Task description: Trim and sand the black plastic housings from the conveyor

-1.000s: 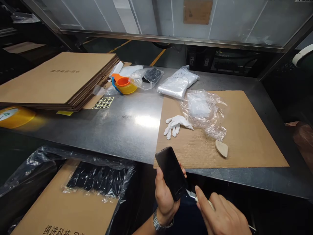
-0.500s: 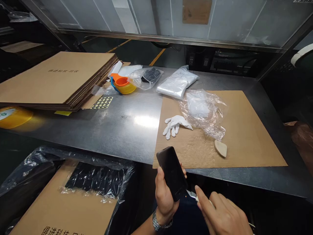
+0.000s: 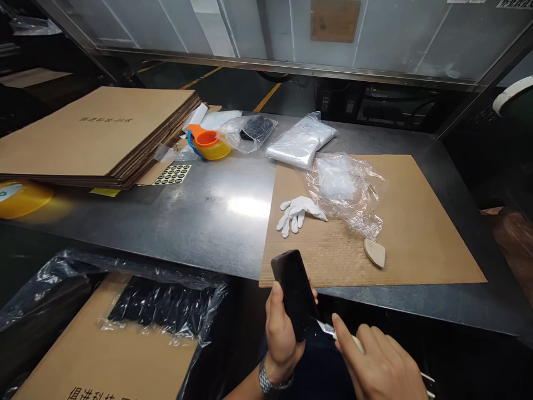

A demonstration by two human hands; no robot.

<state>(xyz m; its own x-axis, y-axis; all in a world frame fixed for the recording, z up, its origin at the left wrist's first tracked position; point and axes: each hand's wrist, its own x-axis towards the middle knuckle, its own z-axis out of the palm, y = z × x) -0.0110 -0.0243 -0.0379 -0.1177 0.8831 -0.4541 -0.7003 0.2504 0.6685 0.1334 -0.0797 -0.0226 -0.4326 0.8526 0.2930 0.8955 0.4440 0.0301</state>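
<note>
My left hand (image 3: 283,328) is closed around a black rectangular tray-like part (image 3: 293,291), tilted in front of the table edge. A metal-banded watch is on that wrist. My right hand (image 3: 377,355) grips a craft knife (image 3: 327,329) with a pale handle, index finger stretched along it. The blade tip is at the lower right edge of the black part; whether it touches cannot be made out. Beyond my hands, a white glove (image 3: 297,214) and a beige wedge-shaped pad (image 3: 375,253) lie on a flat cardboard sheet (image 3: 425,233).
Crumpled clear plastic (image 3: 350,189) and a bagged white pack (image 3: 302,141) lie further back. Stacked cardboard (image 3: 95,133), tape rolls (image 3: 212,149) and a sticker sheet (image 3: 172,174) are at left. Below the metal table (image 3: 200,222), a plastic-lined box holds cardboard (image 3: 112,355) and black parts (image 3: 158,303).
The black part has turned slightly more upright in my left hand, its top shifting a little to the right. My right hand with the craft knife has barely moved.
</note>
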